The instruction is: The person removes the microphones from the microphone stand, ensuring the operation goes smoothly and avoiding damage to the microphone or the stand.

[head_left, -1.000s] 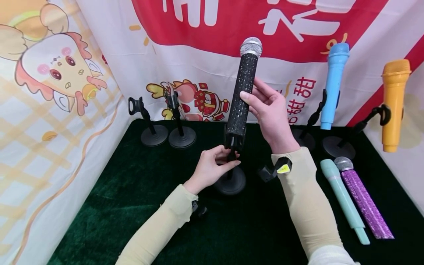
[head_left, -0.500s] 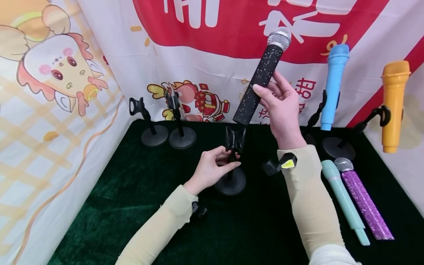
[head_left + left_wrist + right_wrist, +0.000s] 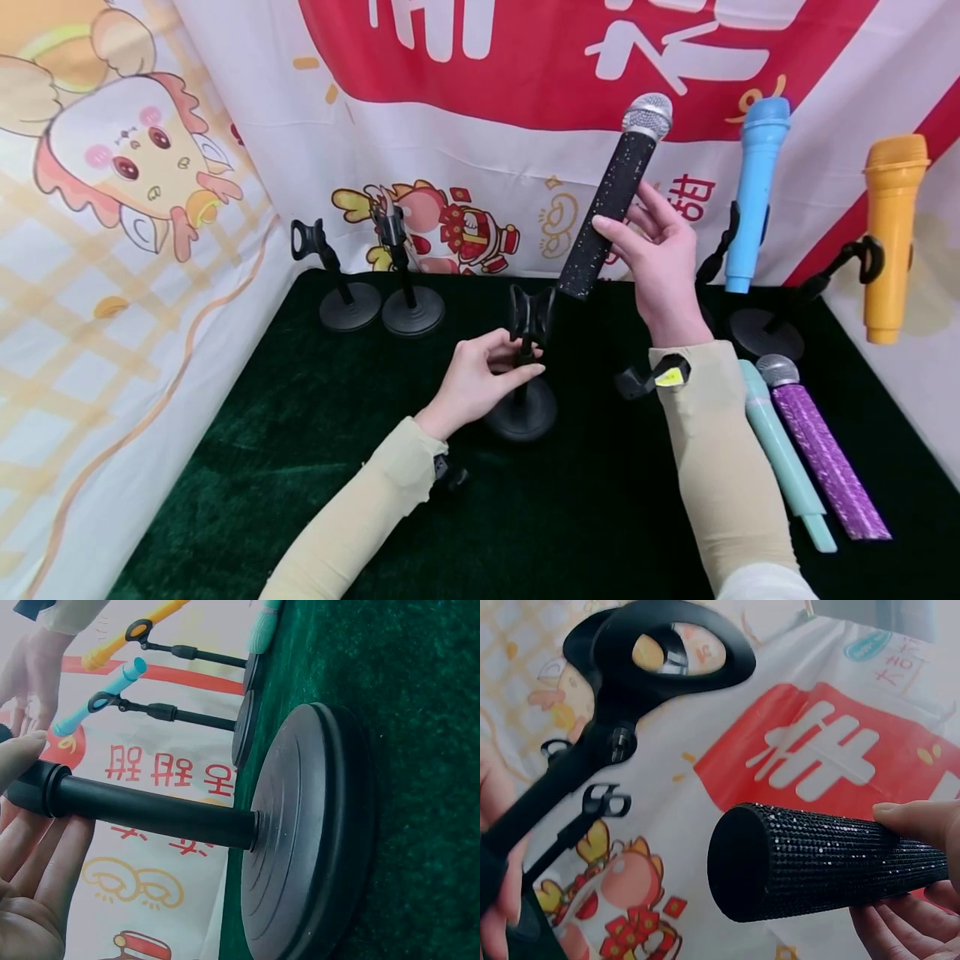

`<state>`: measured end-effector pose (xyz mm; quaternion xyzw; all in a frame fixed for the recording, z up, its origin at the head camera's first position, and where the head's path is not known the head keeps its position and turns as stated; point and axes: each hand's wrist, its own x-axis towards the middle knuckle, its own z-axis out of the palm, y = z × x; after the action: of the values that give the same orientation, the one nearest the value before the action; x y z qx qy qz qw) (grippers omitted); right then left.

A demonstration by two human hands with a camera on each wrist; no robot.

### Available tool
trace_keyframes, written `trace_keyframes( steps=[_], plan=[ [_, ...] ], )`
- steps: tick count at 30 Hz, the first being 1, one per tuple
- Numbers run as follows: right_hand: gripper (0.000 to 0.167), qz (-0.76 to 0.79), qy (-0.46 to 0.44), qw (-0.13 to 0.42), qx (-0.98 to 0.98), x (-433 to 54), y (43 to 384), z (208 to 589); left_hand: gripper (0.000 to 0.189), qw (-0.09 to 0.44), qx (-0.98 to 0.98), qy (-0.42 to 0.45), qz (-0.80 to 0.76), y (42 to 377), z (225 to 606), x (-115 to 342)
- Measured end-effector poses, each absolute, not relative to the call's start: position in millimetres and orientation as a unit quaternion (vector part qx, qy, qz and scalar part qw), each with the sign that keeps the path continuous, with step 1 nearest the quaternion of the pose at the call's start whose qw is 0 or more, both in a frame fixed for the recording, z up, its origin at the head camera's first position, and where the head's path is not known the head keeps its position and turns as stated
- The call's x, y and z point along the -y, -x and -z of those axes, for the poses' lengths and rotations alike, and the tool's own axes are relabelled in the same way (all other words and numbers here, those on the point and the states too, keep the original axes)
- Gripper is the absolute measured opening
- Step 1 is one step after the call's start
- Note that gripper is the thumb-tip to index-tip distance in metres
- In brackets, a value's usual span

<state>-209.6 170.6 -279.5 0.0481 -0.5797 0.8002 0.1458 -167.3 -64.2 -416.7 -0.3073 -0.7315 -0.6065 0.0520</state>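
Note:
A black glittery microphone (image 3: 609, 204) with a silver mesh head is held in my right hand (image 3: 660, 267), thumb on one side and fingers on the other. It tilts up to the right, its lower end apart from the stand's clip. My left hand (image 3: 480, 379) grips the stem of a black microphone stand (image 3: 522, 412) just under its clip. In the left wrist view, the thumb and fingers lie around the collar on the stem, above the round base (image 3: 289, 840). The clip (image 3: 660, 667) shows with nothing in it in the right wrist view.
Two black stands (image 3: 348, 306) (image 3: 412, 310) are at the back left. At the right, stands hold a blue microphone (image 3: 756, 196) and an orange microphone (image 3: 892, 242). A mint microphone (image 3: 783, 458) and a purple microphone (image 3: 828, 458) lie on the green cloth (image 3: 300, 500).
The black microphone has come out of the stand's clip and moved to the right with my right hand, tilting more. My left hand has stayed on the stem.

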Motion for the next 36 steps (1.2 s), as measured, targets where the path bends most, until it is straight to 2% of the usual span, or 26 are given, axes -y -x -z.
trace_keyframes(
  steps=[9, 17, 36],
  plan=[
    [0.072, -0.783, -0.012, 0.14, 0.606, -188.1, 207.4, 299.1, 0.016, 0.041, 0.745, 0.281, 0.604, 165.0, 412.6, 62.2],
    [0.072, -0.77, -0.007, 0.144, 0.621, -197.4, 202.4, 313.4, 0.014, 0.041, 0.75, 0.272, 0.601, 150.3, 391.9, 61.6],
    [0.079, -0.719, 0.031, 0.124, 0.683, -225.6, 178.6, 347.5, 0.016, 0.041, 0.748, 0.272, 0.604, 152.5, 393.4, 60.2]
  ],
)
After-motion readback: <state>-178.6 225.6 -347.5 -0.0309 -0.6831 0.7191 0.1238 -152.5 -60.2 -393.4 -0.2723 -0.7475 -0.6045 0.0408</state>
